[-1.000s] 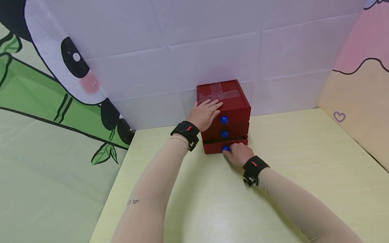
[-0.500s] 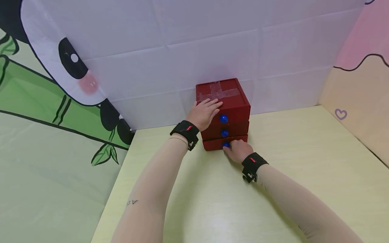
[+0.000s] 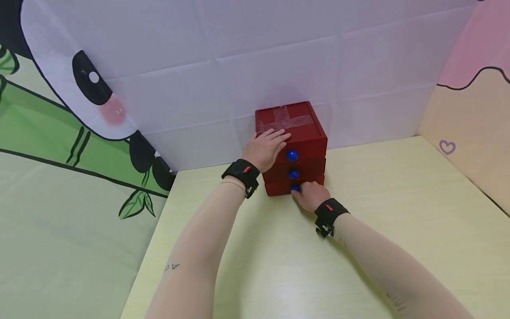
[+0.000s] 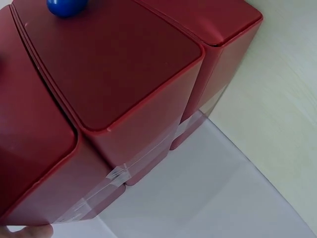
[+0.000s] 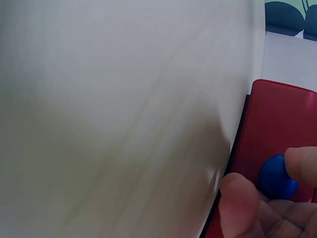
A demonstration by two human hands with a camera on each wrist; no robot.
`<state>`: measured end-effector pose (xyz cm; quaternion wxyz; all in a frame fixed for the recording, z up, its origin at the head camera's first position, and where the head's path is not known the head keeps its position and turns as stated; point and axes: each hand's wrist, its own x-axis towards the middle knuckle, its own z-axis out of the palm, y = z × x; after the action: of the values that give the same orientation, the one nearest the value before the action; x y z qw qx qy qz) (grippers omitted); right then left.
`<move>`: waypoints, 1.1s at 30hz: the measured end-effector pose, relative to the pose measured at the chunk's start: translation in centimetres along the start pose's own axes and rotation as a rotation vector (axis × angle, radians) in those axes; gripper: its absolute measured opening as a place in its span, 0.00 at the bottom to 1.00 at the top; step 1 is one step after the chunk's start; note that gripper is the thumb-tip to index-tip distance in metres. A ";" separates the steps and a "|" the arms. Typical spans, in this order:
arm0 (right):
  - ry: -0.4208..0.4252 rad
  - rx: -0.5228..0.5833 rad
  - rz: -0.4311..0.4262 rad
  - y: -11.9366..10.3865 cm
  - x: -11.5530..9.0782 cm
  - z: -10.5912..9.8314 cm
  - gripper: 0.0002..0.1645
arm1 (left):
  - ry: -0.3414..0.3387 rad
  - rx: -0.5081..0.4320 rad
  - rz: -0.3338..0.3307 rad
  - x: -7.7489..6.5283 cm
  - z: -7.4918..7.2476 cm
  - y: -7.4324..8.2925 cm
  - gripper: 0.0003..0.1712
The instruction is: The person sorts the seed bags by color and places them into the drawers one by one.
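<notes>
A small red chest of drawers (image 3: 307,134) has three drawers stacked, each with a round blue knob. My left hand (image 3: 263,152) rests on its top at the left front edge, fingers straight; one fingertip (image 4: 34,231) shows at the corner in the left wrist view. My right hand (image 3: 313,196) is at the bottom drawer (image 3: 276,189), thumb and curled fingers about its blue knob (image 5: 275,182). That drawer's front lies about level with the ones above. The middle knob (image 3: 294,174) and top knob (image 3: 292,155) are untouched.
Clear tape (image 3: 283,118) crosses the chest's top and runs down its side. The chest stands on a pale wooden table (image 3: 378,190), close to a white cloth backdrop (image 3: 191,102) with a cartoon print. A beige and pink panel (image 3: 470,115) borders the right side.
The bottom drawer has slid in, and the dark gap above it has closed. My right hand moved forward with its knob. My left hand stayed on the top.
</notes>
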<state>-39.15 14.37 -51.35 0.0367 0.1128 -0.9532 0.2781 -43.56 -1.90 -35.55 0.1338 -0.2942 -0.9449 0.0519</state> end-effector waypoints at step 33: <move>-0.012 -0.001 0.003 0.0 -0.1 0.5 0.22 | 0.076 -0.070 0.004 -0.7 0.5 -0.2 0.27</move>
<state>-39.06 14.13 -51.73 0.0309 0.1131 -0.9537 0.2769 -43.29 -2.51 -36.18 0.1590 -0.3026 -0.9397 0.0079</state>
